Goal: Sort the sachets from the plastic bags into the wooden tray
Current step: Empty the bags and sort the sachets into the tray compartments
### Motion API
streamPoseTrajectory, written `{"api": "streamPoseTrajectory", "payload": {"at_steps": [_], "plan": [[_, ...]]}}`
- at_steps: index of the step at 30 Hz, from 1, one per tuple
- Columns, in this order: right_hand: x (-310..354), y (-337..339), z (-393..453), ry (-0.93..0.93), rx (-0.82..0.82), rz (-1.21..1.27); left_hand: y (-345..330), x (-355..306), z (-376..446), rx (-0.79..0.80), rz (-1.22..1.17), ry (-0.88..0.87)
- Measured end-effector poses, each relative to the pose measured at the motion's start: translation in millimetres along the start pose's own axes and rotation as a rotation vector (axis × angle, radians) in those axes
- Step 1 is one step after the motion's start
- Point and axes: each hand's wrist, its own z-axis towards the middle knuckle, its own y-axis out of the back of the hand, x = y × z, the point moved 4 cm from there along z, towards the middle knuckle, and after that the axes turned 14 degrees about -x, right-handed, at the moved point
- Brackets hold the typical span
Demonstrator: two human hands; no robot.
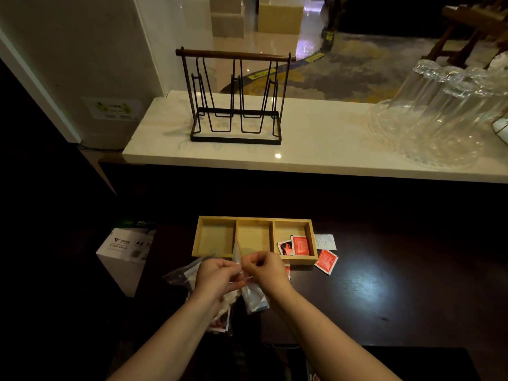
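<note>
Head view: left hand and right hand are both pinching a plastic bag just in front of the wooden tray, looks like opening it. Next it's probably fishing sachets out; two red sachets are sitting in the right compartment.

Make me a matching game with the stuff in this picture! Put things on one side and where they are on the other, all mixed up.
Things:
1. red sachet
2. black wire rack
3. clear plastic bag
4. white paper box

Places:
A. held between left hand and right hand
B. on the pale marble counter
C. left of the dark table, lower down
D. in the right compartment of the wooden tray

Pairs: 1-D, 2-B, 3-A, 4-C
</note>
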Motion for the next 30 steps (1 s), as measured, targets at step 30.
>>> {"api": "streamPoseTrajectory", "payload": {"at_steps": [30], "plan": [[43.3,8.4,-26.0,1.191,0.080,-1.057,14.7,-35.7,3.1,0.001,0.471,-0.344]]}}
